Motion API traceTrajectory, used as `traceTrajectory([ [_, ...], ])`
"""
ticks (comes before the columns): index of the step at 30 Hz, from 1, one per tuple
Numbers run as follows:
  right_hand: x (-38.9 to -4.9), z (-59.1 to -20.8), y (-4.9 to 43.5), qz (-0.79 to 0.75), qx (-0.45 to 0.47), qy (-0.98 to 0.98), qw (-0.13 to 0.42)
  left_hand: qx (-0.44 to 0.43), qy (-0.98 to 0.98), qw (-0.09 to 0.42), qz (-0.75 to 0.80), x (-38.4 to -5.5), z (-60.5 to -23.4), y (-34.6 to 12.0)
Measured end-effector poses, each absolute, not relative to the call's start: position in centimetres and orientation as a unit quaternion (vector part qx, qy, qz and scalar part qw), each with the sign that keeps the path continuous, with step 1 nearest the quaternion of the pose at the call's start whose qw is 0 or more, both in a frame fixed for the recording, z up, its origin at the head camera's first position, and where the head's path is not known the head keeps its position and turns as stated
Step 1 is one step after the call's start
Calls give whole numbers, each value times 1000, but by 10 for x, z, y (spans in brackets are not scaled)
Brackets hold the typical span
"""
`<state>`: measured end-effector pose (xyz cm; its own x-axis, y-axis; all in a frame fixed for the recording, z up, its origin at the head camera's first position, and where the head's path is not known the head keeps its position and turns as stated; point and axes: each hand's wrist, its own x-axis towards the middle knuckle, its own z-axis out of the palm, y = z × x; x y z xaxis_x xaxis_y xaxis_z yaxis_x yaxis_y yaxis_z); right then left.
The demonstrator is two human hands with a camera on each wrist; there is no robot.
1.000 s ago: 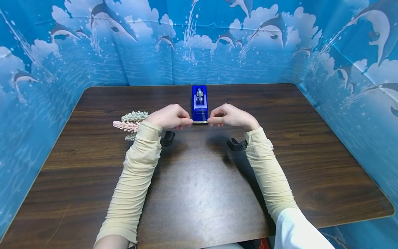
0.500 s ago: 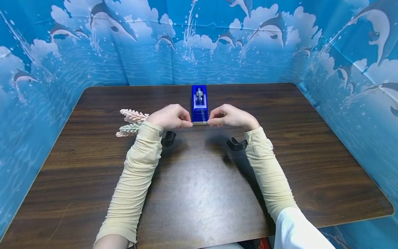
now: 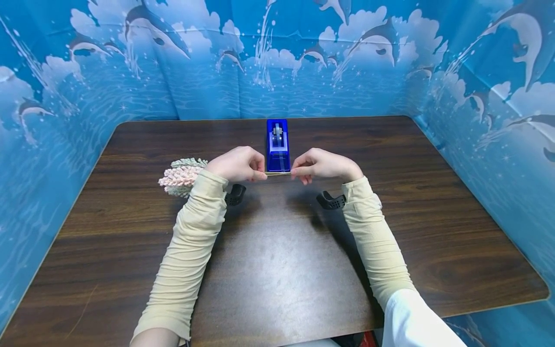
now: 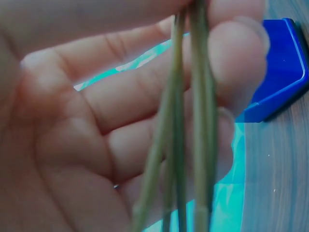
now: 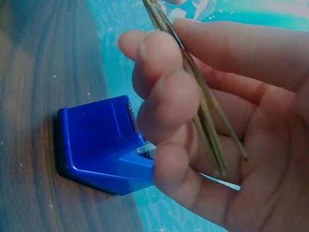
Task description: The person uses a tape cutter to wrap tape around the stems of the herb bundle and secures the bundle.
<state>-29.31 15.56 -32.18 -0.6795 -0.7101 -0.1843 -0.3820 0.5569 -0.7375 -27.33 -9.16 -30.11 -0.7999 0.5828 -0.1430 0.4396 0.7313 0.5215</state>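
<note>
A bunch of artificial flowers with fluffy pale pink and grey-green heads (image 3: pixel 179 178) sticks out to the left, partly hidden behind my left wrist. My left hand (image 3: pixel 238 164) pinches its thin stems (image 4: pixel 199 121) between thumb and fingertips. At the cut ends, my right hand (image 3: pixel 328 165) grips the same stems (image 5: pixel 207 130), whose tips poke out past the fingers toward the palm. Between both hands the stems run level across the front of a blue tape dispenser (image 3: pixel 277 144), overlapping its front edge in the head view.
The dispenser, a clear tape roll (image 3: pixel 278 132) in it, stands near the far edge of the dark wood table (image 3: pixel 277 270). Its toothed cutter (image 5: pixel 131 116) is close to my right fingers. A blue dolphin-print curtain (image 3: pixel 208 96) surrounds the table's back and sides.
The bunch has turned about its stems, so the pink and green heads show in a different order. Both hands stay nearly in place; my right fingers shift slightly.
</note>
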Motion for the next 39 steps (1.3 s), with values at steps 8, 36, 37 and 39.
traceTrajectory([
  [8, -294, -324, 155, -348, -331, 852, 208, 260, 922, 160, 237, -274, -302, -92],
  [36, -296, -323, 156, -353, -313, 862, 186, 253, 923, 152, 248, -278, -307, -90],
  [37, -296, -323, 156, -353, -311, 863, 184, 253, 923, 150, 248, -277, -307, -90],
  [39, -296, -324, 156, -354, -306, 865, 183, 246, 924, 147, 251, -277, -306, -90],
])
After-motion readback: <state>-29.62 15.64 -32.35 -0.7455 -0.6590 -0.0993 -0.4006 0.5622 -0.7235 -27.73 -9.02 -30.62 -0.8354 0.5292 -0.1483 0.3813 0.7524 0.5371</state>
